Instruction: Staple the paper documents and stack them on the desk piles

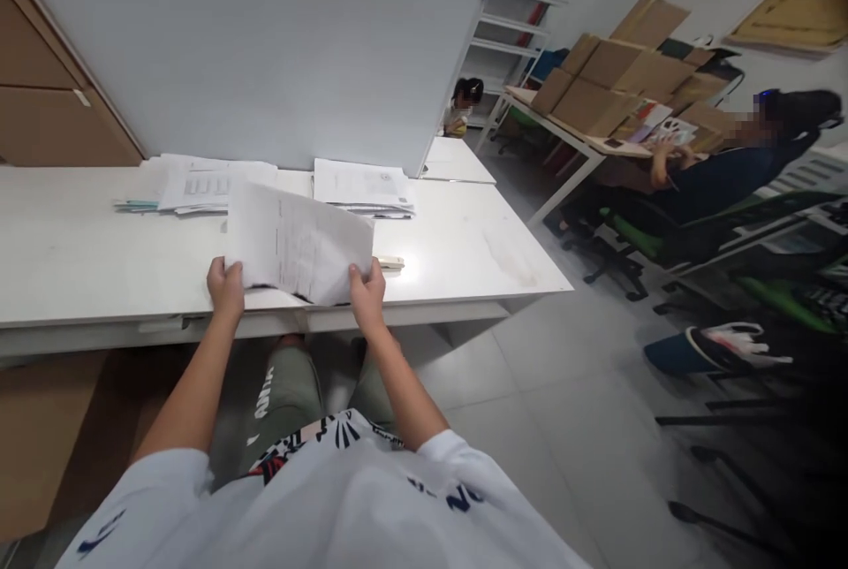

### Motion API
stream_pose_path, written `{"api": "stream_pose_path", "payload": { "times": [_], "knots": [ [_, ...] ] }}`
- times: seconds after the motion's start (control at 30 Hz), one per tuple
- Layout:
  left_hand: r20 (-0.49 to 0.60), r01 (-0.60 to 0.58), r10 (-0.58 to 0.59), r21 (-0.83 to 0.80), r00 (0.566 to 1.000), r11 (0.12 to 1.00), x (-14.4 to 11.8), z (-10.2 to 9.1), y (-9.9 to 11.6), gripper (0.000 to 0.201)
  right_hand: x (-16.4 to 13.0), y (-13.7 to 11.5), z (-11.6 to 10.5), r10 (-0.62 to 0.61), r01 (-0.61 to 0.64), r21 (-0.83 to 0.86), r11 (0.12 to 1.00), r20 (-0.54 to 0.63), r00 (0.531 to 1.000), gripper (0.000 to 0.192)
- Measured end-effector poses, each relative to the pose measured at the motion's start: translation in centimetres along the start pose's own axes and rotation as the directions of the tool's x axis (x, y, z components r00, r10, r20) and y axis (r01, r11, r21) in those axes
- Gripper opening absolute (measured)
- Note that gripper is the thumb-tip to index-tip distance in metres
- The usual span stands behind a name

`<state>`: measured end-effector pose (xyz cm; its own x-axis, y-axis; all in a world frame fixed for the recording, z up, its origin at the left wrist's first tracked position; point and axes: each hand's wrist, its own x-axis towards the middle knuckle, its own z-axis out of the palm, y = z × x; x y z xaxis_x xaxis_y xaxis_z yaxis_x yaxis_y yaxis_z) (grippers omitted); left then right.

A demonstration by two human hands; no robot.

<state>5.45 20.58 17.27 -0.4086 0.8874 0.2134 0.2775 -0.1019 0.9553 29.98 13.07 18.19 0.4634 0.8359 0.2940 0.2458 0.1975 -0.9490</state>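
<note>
Between my two hands is a printed stack of paper (298, 238), tilted up over the front of the white desk (457, 242). My left hand (226, 288) is closed on its lower left edge, thumb on the near face. On the opposite edge, my right hand (367, 291) pinches the sheets the same way. The print is too blurred to read. Just beyond my right hand lies a small cream-coloured object (389, 262), partly hidden by the paper. Behind the held sheets, one paper pile (205, 185) lies at the left and another pile (361, 185) at the right.
A large whiteboard (298, 48) stands along the desk's back edge. Brown cardboard (46, 118) is at the far left. To the right, a person (722, 167) sits at another table holding stacked cardboard boxes (609, 65). A blue bin (679, 351) stands on the floor.
</note>
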Motion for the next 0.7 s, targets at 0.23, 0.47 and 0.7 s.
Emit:
{"api": "stream_pose_path", "payload": {
  "times": [0.23, 0.47, 0.7],
  "knots": [
    [-0.031, 0.245, -0.251, -0.134, 0.968, 0.960, -7.6, -5.7, -3.5, 0.023, 0.8, 1.8, -2.3, 0.391, -0.422, 0.028, 0.906, 0.320, 0.863, 0.025],
    [-0.115, 0.292, -0.313, -0.164, 0.943, 0.942, -9.0, -6.9, -6.3, 0.035, 1.3, 4.4, -1.0, 0.516, -0.528, -0.034, 0.849, 0.268, 0.813, 0.017],
    [-0.073, 0.209, -0.224, -0.169, 0.972, 0.963, -8.1, -4.4, -5.6, 0.034, 2.8, 4.9, -2.8, 0.502, -0.501, -0.049, 0.864, 0.159, 0.850, 0.015]
  ]
}}
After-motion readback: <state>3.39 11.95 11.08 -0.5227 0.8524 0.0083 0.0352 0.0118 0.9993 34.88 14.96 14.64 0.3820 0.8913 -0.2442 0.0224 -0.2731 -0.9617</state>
